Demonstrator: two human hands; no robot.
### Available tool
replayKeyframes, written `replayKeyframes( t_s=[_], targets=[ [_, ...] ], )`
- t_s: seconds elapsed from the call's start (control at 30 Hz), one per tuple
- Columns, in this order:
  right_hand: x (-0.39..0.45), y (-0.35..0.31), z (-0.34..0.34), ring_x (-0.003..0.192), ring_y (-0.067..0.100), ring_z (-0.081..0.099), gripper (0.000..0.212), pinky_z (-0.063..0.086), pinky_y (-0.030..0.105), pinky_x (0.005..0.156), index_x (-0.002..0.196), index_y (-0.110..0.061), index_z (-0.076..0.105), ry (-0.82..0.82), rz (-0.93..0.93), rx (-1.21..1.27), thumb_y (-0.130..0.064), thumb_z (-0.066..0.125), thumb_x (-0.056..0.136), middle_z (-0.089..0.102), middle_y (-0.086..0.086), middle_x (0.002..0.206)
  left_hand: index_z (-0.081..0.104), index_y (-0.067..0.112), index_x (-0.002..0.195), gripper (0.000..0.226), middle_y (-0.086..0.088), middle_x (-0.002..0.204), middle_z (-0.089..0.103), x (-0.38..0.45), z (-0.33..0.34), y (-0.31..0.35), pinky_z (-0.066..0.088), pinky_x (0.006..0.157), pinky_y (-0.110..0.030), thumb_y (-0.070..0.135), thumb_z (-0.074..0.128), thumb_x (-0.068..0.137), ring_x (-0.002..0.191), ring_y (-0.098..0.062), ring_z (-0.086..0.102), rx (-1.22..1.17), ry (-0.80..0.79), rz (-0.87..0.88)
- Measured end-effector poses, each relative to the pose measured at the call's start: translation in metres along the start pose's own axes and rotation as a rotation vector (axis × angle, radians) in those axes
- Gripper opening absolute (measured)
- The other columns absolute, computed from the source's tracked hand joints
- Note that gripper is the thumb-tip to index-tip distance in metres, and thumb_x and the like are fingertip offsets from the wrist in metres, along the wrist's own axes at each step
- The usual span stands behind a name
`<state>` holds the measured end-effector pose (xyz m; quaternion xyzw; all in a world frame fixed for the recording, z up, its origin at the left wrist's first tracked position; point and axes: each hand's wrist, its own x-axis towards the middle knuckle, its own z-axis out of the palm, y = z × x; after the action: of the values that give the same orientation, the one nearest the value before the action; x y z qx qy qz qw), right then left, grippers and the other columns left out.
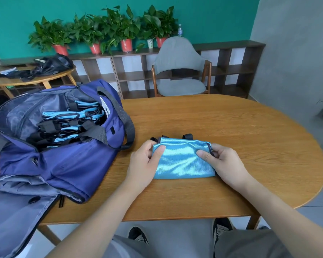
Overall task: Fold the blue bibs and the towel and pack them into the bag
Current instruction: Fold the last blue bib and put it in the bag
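Observation:
A folded shiny light-blue bib with black trim lies on the wooden table in front of me. My left hand grips its left edge, thumb on top. My right hand pinches its right edge at the black trim. To the left stands an open navy bag, its flap laid towards me. Several folded blue bibs with black straps are stacked inside it. No towel is visible.
A grey chair stands behind the table's far edge. A low shelf with potted plants runs along the green wall. A second round table with dark items is at far left. My knees and shoes show below.

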<state>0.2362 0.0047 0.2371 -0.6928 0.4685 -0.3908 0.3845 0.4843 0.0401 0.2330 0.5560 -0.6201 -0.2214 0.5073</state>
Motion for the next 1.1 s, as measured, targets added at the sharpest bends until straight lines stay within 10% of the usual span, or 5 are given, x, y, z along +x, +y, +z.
replayKeyframes(
  t_s=[0.27, 0.4, 0.6, 0.8, 1.1],
  targets=[
    [0.021, -0.002, 0.005, 0.033, 0.01, 0.049, 0.043, 0.042, 0.024, 0.036, 0.082, -0.014, 0.066, 0.147, 0.236, -0.276, -0.057, 0.071, 0.086, 0.066, 0.008, 0.061, 0.039, 0.013, 0.061, 0.053, 0.005, 0.046, 0.037, 0.008, -0.001, -0.016, 0.028, 0.051, -0.034, 0.045, 0.065, 0.094, 0.048, -0.014, 0.031, 0.236, 0.068, -0.073],
    [0.025, -0.005, 0.008, 0.029, 0.012, 0.047, 0.048, 0.038, 0.022, 0.035, 0.078, -0.011, 0.067, 0.17, 0.263, -0.286, -0.059, 0.069, 0.086, 0.064, 0.011, 0.062, 0.06, 0.023, 0.078, 0.026, 0.01, 0.067, 0.06, 0.008, -0.002, -0.014, 0.046, 0.062, -0.026, 0.041, 0.076, 0.087, 0.062, -0.005, 0.055, 0.294, 0.096, -0.103],
    [0.027, 0.004, 0.013, 0.066, 0.01, 0.065, 0.037, 0.047, 0.021, 0.057, 0.088, -0.022, 0.072, 0.318, 0.227, -0.243, -0.058, 0.076, 0.081, 0.069, -0.007, 0.077, 0.074, 0.033, 0.087, 0.021, 0.017, 0.126, 0.06, 0.006, 0.004, -0.02, 0.023, 0.111, -0.034, 0.012, 0.074, 0.088, 0.132, -0.004, 0.045, 0.404, -0.083, 0.321],
    [0.02, 0.005, 0.017, 0.086, 0.007, 0.063, 0.04, 0.05, 0.017, 0.079, 0.11, -0.015, 0.065, 0.47, 0.098, -0.194, -0.04, 0.08, 0.083, 0.064, -0.003, 0.102, 0.076, 0.04, 0.099, 0.023, 0.025, 0.113, 0.061, 0.002, 0.009, -0.023, 0.028, 0.101, -0.034, 0.043, 0.054, 0.095, 0.105, 0.004, 0.052, 0.566, -0.129, 0.29],
    [0.016, -0.004, 0.027, 0.115, 0.02, 0.041, 0.044, 0.028, 0.039, 0.1, 0.069, -0.031, 0.057, 0.148, 0.279, -0.635, -0.073, 0.058, 0.082, 0.048, -0.013, 0.112, 0.077, 0.018, 0.081, 0.037, 0.013, 0.091, 0.071, -0.01, 0.007, -0.008, 0.047, 0.081, -0.036, 0.034, 0.051, 0.102, 0.085, -0.007, 0.066, 0.508, -0.081, 0.443]
  ],
)
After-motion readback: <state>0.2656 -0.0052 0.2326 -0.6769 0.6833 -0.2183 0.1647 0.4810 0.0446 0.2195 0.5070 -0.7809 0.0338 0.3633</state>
